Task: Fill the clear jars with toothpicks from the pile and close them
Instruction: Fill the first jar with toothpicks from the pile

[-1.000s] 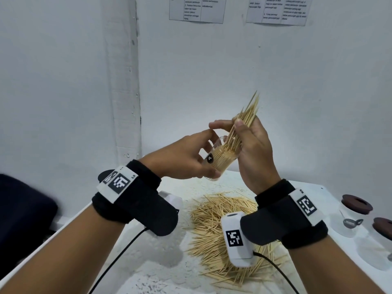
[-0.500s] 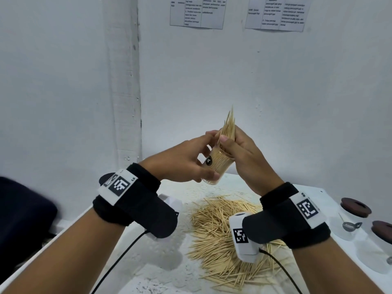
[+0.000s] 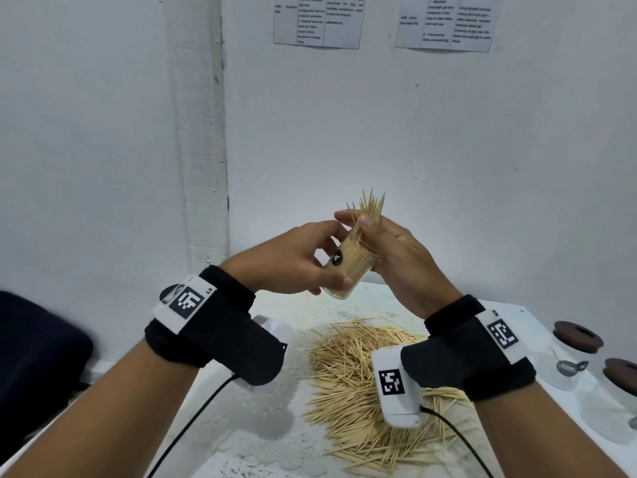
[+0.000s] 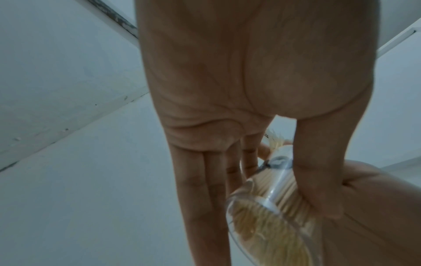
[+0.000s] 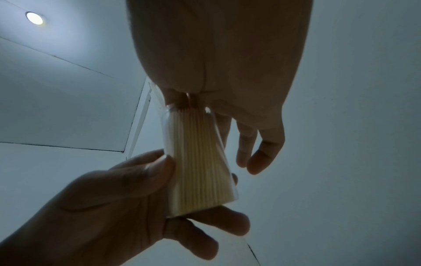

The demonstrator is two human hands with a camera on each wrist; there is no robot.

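My left hand (image 3: pixel 293 260) grips a clear jar (image 3: pixel 350 269) packed with toothpicks, tilted and held above the table. In the left wrist view the jar (image 4: pixel 273 212) lies between thumb and fingers. My right hand (image 3: pixel 396 257) pinches a bundle of toothpicks (image 3: pixel 370 208) at the jar's mouth; their tips stick up above the thumb. From the right wrist the jar (image 5: pixel 200 162) shows full, my left hand (image 5: pixel 127 207) wrapped round its base. The loose toothpick pile (image 3: pixel 355 384) lies on the white table (image 3: pixel 241 443) below both wrists.
Two clear jars with dark brown lids (image 3: pixel 577 336) (image 3: pixel 620 372) stand at the table's right edge, metal clasps hanging. A dark chair or cloth (image 3: pixel 38 360) sits at the left. White walls close in behind, with paper sheets (image 3: pixel 319 22) pinned up.
The bundle in my right hand has gone deeper into the jar; less of it sticks out than a second ago. Both hands sank slightly and the jar tipped more upright.
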